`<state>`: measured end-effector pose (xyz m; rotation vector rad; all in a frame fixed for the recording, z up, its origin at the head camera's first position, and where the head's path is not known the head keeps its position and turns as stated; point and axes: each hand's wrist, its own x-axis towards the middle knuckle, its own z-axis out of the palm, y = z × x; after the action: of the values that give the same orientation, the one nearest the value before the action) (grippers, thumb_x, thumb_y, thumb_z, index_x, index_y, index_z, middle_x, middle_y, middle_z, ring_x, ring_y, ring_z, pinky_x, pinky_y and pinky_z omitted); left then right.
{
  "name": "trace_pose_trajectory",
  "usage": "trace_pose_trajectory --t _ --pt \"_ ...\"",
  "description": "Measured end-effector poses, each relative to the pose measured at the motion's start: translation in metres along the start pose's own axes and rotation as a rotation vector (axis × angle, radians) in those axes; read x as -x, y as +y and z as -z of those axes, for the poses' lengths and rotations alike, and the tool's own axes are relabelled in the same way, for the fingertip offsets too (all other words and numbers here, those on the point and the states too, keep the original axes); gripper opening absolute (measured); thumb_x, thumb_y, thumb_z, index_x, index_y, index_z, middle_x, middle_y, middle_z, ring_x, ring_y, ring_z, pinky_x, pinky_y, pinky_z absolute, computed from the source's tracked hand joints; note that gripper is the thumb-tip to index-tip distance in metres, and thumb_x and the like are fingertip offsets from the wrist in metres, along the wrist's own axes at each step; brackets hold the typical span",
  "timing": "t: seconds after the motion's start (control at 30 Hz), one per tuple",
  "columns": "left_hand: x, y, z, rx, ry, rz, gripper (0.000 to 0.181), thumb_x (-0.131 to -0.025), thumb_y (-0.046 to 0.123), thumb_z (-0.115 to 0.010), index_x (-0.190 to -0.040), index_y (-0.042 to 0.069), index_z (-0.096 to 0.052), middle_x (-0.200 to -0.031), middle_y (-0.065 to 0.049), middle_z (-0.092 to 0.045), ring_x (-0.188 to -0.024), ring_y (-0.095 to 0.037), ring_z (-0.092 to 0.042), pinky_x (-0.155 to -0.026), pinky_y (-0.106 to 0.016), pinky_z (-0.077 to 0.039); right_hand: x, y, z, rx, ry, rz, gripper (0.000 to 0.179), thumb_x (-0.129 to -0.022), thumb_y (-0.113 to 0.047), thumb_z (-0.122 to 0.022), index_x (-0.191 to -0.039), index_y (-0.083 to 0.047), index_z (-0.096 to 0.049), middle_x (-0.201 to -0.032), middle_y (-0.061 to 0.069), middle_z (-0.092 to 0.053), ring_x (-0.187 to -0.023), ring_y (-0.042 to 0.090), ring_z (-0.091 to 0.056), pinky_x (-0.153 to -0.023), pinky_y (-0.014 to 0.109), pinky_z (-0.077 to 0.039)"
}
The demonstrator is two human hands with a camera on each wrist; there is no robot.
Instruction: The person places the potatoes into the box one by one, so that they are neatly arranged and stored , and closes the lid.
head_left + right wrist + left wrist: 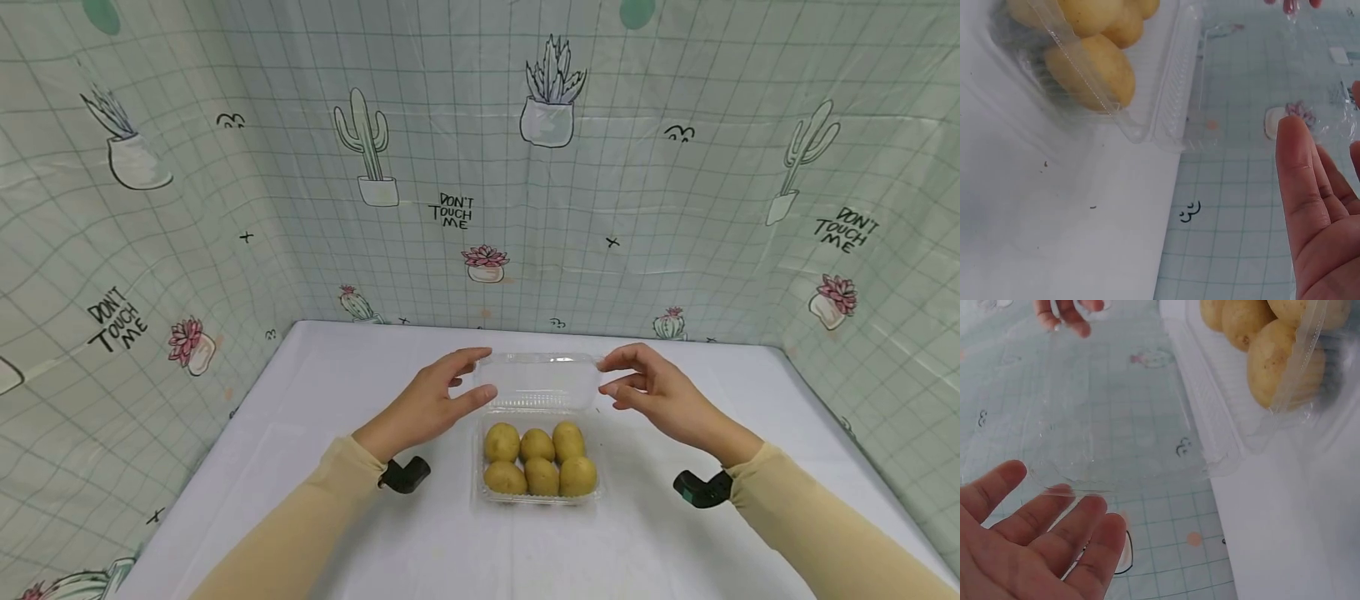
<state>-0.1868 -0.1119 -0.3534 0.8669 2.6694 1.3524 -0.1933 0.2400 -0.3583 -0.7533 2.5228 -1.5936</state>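
A clear plastic clamshell box [536, 501] sits on the table with its lid [537, 382] raised at the back. Several yellow potatoes [542, 476] lie inside in two rows. At the lid's left edge is my left hand [429, 402], its fingertips right at the plastic, thumb spread from the fingers. On the opposite side my right hand [666, 402] has its fingertips by the lid's right edge, fingers loosely bent. In the left wrist view the left fingers [1079, 531] reach behind the lid's rim. The right thumb [1300, 169] stands near the lid in the right wrist view.
The table [375, 542] has a white cover. A cloth backdrop [420, 275] with a grid and cactus drawings surrounds it on the back and sides. Dark wrist straps with camera mounts [405, 475] show at both cuffs.
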Motion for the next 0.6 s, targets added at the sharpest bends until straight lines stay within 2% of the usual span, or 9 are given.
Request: trace_pose_trajectory --t 0.13,0.27,0.6 --pt "0.003 0.002 0.0 0.005 -0.001 -0.003 0.062 -0.1 0.038 -0.062 -0.152 0.012 -0.041 -0.152 -0.004 -0.044 -0.134 -0.024 -0.045 -0.107 -0.039 -0.04 0.003 -0.001 -0.001 -0.018 -0.002 0.01 0.039 -0.098 -0.002 -0.063 -0.131 0.003 -0.044 -0.133 0.027 -0.048 -0.105 0.031 -0.066 -0.082 0.036 -0.058" --pt "0.006 0.003 -0.001 0.015 0.003 -0.009 0.064 -0.1 0.039 -0.062 -0.153 0.01 -0.039 -0.151 -0.009 -0.044 -0.134 -0.024 -0.046 -0.107 -0.04 -0.04 0.007 -0.003 -0.003 -0.027 -0.001 0.022 0.041 -0.098 -0.002 -0.062 -0.133 0.004 -0.042 -0.132 0.026 -0.048 -0.107 0.033 -0.065 -0.082 0.035 -0.058" --pt "0.011 -0.001 -0.003 -0.017 0.012 0.018 0.062 -0.1 0.04 -0.061 -0.15 0.008 -0.044 -0.148 -0.007 -0.048 -0.129 -0.023 -0.049 -0.103 -0.039 -0.044 0.014 -0.007 -0.009 -0.009 -0.013 0.036 0.03 -0.099 -0.007 -0.062 -0.127 0.0 -0.052 -0.127 0.021 -0.054 -0.105 0.018 -0.066 -0.082 0.036 -0.058"
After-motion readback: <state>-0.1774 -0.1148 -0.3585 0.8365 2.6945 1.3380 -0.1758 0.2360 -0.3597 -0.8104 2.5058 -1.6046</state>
